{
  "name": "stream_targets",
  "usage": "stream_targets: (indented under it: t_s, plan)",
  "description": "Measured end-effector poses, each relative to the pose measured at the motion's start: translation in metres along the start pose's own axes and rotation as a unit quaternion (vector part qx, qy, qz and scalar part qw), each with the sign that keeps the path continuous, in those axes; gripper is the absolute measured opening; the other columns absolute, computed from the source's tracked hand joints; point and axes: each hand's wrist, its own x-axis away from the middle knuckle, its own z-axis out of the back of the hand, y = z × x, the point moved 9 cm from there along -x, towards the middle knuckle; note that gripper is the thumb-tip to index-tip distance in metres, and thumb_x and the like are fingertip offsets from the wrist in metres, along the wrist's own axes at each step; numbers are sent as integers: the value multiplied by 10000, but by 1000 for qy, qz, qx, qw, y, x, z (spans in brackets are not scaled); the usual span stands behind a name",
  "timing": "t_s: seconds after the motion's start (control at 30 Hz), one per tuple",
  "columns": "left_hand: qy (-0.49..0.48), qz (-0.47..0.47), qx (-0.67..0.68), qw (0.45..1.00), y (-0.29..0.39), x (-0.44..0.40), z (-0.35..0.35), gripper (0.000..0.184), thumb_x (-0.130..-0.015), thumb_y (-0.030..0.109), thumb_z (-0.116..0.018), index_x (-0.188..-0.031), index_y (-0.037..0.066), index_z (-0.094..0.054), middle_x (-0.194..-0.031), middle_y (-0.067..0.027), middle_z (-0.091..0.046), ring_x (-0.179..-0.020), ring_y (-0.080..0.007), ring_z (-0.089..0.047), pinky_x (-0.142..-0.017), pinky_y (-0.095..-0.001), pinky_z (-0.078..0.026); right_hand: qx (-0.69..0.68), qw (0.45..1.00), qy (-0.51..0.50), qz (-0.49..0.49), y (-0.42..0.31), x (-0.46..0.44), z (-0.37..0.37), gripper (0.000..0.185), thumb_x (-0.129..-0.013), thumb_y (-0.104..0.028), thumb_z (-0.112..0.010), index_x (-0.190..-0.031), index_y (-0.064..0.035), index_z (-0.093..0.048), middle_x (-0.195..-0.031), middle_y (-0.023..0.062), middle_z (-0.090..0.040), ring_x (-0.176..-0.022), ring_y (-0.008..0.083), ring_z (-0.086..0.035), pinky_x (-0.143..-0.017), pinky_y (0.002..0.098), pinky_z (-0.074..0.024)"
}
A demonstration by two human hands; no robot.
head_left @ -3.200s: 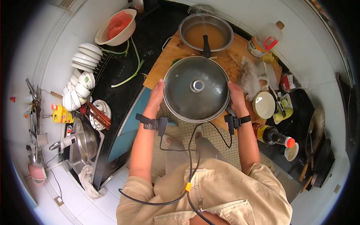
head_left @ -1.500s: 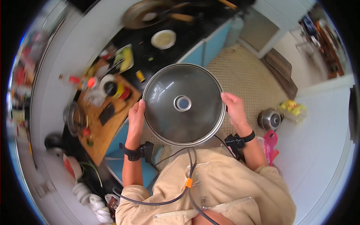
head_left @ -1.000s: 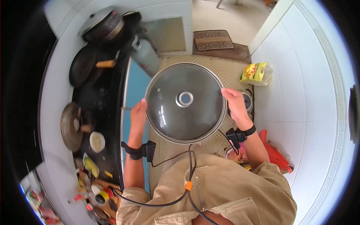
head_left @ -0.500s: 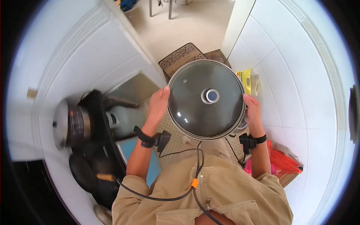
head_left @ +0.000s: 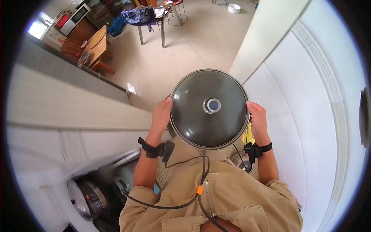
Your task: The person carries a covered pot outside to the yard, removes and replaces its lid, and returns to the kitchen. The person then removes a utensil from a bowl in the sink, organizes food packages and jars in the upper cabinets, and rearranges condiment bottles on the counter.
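Observation:
A round pot with a dark glass lid (head_left: 205, 127) is held level in front of my body. The lid has a metal rim and a round knob in its middle. My left hand (head_left: 161, 114) grips the pot at its left side, thumb at the rim. On the opposite side my right hand (head_left: 258, 118) has hold of it in the same way. The pot's body and most of my fingers are hidden beneath the lid. Black straps with small devices are on both wrists, and a cable hangs between them.
A doorway frame (head_left: 247, 46) stands ahead, with a pale floor (head_left: 201, 42) beyond. Further off are a table (head_left: 98, 48) and a metal-legged stand with cloth (head_left: 139, 16). A rice cooker (head_left: 91, 199) is at lower left, a kettle (head_left: 242, 162) on the floor at right.
The view has turned from the counter with the chopping board to the doorway, and I have moved closer to it. Both hands have kept their hold on the lidded pot throughout.

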Motion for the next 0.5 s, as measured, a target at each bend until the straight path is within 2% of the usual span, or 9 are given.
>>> stream_targets:
  t_s: [0.1,0.27,0.33,0.37,0.43,0.5]
  plan:
    - [8,17,33,999,26,-82,-10,488,-994,388,-433,-830,-61,-529,-683,-137,-482,-668,-222,-427,-669,-372,-408,20,1000,-2,-18,-18,-86,-18,307,-937,-214,-605,-1055,65,-655,-840,-17,-623,-721,41,-512,-627,202,-419]
    - [-23,11,-24,999,65,-258,-13,490,-1000,378,-417,-833,-69,-530,-690,-182,-453,-663,-233,-423,-672,-376,-407,3,998,20,-52,-45,-231,-68,289,-928,-211,-615,-1050,47,-657,-823,-30,-613,-696,29,-523,-573,189,-417]
    - [3,-31,-45,998,96,-350,-29,490,-1001,363,-406,-795,-69,-509,-688,-208,-460,-652,-303,-441,-669,-412,-397,-32,997,41,-57,-61,-319,-86,265,-930,-196,-603,-1049,35,-655,-835,-22,-625,-699,40,-554,-561,194,-444]
    - [-7,-23,-44,999,103,-387,-33,490,-1001,363,-406,-795,-69,-509,-688,-208,-460,-652,-303,-441,-669,-412,-397,-27,996,48,-67,-69,-348,-94,265,-930,-196,-603,-1049,35,-655,-835,-22,-625,-699,40,-554,-561,194,-444]
    - [-54,-43,-62,996,137,-481,-46,485,-995,356,-403,-781,-66,-511,-723,-241,-500,-685,-381,-466,-680,-442,-395,-46,995,68,-61,-92,-424,-111,260,-930,-183,-601,-1056,39,-653,-850,-9,-636,-714,50,-573,-581,203,-470]
    - [-65,-45,-82,994,179,-568,-56,482,-991,360,-407,-789,-63,-524,-739,-248,-515,-701,-394,-478,-686,-444,-400,-68,993,76,-59,-126,-499,-123,262,-929,-178,-602,-1065,41,-650,-857,-3,-640,-725,56,-579,-590,204,-476]
